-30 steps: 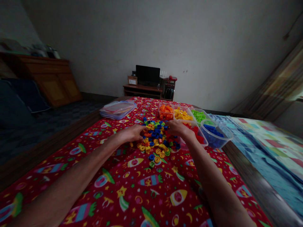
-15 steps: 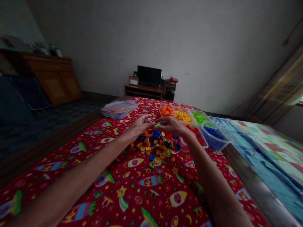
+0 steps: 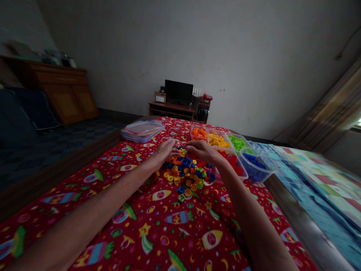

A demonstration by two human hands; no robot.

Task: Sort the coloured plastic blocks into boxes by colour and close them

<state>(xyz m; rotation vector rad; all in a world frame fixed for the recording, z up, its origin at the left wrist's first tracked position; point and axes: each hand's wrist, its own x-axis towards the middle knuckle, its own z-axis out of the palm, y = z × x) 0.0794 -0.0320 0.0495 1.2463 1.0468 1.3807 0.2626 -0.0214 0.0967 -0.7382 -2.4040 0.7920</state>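
A loose heap of mixed toy building bricks and small round pieces (image 3: pixel 187 171) lies on the red printed cloth (image 3: pixel 158 226). Over the heap's far left side is my left hand (image 3: pixel 167 149), its fingers stretched forward and the thumb apart; nothing shows in it. My right hand (image 3: pixel 199 149) arches above the far right side, fingers loosely bent and pointing left, partly hidden behind the hand itself. The fingertips of both hands face each other across a small gap, with bricks beneath. A lone green brick (image 3: pixel 181 198) rests at the heap's near edge.
Clear tubs stand on the right, holding orange bricks (image 3: pixel 199 133), yellow bricks (image 3: pixel 218 140), green bricks (image 3: pixel 237 142), red bricks (image 3: pixel 233 162) and blue bricks (image 3: pixel 254 160). Stacked plastic lids (image 3: pixel 142 131) lie at the far left. A bed (image 3: pixel 318 169) adjoins the table's right edge.
The green and blue piece seen between my fingertips earlier no longer shows there. My left hand's fingers have straightened, and the right hand has shifted slightly.
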